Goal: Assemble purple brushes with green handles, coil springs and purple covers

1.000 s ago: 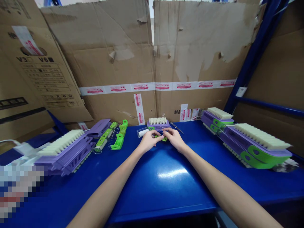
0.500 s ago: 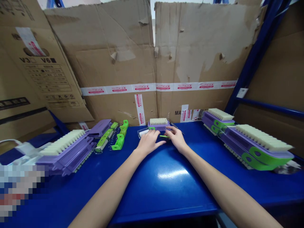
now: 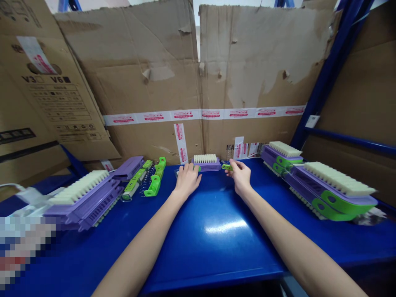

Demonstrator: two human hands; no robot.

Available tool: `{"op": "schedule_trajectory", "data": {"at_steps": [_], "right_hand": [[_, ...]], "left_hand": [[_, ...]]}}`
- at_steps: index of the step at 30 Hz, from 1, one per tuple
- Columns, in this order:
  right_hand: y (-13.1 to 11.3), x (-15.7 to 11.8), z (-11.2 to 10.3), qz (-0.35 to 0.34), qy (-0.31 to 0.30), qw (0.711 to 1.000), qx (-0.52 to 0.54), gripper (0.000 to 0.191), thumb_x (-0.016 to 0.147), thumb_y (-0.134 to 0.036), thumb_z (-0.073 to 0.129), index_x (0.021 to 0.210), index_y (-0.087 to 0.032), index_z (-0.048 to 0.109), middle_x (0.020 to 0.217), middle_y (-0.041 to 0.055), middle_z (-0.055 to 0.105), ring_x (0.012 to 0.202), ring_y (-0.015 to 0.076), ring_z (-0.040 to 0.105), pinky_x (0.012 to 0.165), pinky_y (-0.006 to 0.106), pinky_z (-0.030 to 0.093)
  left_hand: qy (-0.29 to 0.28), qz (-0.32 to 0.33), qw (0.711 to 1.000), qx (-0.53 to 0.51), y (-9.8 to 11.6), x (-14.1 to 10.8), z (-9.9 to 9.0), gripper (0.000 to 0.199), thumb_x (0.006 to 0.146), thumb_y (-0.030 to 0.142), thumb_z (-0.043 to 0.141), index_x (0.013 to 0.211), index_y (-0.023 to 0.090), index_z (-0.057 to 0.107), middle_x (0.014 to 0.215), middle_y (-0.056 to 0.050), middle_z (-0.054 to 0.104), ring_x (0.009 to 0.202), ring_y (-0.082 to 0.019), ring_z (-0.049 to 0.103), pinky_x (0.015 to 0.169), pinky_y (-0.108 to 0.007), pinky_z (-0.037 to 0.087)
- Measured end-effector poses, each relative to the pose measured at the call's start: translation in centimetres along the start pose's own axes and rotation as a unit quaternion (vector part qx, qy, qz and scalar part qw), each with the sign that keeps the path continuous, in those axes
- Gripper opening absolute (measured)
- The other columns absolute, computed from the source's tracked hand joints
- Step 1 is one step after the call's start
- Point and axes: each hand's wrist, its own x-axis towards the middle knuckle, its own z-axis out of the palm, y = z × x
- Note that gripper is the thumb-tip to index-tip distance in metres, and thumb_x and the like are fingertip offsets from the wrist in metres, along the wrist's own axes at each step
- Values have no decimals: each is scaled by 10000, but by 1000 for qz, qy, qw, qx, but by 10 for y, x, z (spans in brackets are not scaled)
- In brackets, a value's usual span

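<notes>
In the head view, my left hand (image 3: 187,180) reaches over the far middle of the table, palm down. Its fingers are stretched and slightly bent, the thumb stands apart, and a clear plastic piece (image 3: 177,172) shows at its left edge. Just beyond stands a small purple brush (image 3: 210,166) with cream bristles on top and a bit of green at its left end. To the right of that brush, my right hand (image 3: 241,176) pinches a small green plastic piece (image 3: 227,167) between thumb and fingers. Whether the left fingertips touch the clear piece is hidden.
Purple-and-cream brushes (image 3: 343,177) with green ends stand on the right. On the left are another purple brush (image 3: 83,198), green strips (image 3: 136,181) and bright green end pieces (image 3: 154,185). Cardboard (image 3: 154,90) walls the back of the blue table (image 3: 216,247).
My hands have moved apart: the right one went right with the green piece, the left one went left over the white, clear-cased piece, now mostly covered.
</notes>
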Motion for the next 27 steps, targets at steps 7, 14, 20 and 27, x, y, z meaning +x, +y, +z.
{"op": "schedule_trajectory", "data": {"at_steps": [7, 14, 20, 27], "right_hand": [[2, 4, -2, -24, 17, 999, 36, 427, 537, -447, 784, 741, -109, 620, 633, 9, 611, 527, 110, 594, 499, 221, 504], [-1, 5, -1, -45, 26, 998, 38, 437, 510, -433, 799, 738, -102, 629, 631, 17, 610, 547, 122, 591, 555, 259, 512], [-7, 6, -5, -65, 46, 996, -26, 417, 561, -466, 756, 716, -95, 647, 592, 9, 573, 506, 90, 504, 495, 226, 433], [-6, 6, -9, -34, 65, 991, -111, 411, 601, -531, 703, 667, -132, 631, 444, -40, 464, 410, 81, 410, 409, 216, 352]], "left_hand": [[14, 23, 999, 16, 7, 23, 19, 555, 799, 364, 562, 1273, 124, 402, 1317, -182, 434, 1236, -320, 366, 1026, -452, 254], [22, 29, 999, -27, 18, 22, 15, 662, 745, 367, 623, 1295, 98, 371, 1189, -174, 497, 1107, -311, 440, 959, -431, 314], [31, 3, 999, -24, 30, 23, -7, 565, 775, 496, 574, 1177, 113, 469, 1022, -144, 538, 990, -301, 474, 847, -409, 367], [-43, -101, 993, -33, 38, 23, -11, 583, 787, 530, 539, 1170, 97, 466, 1067, -183, 567, 1024, -325, 515, 847, -404, 378]]}}
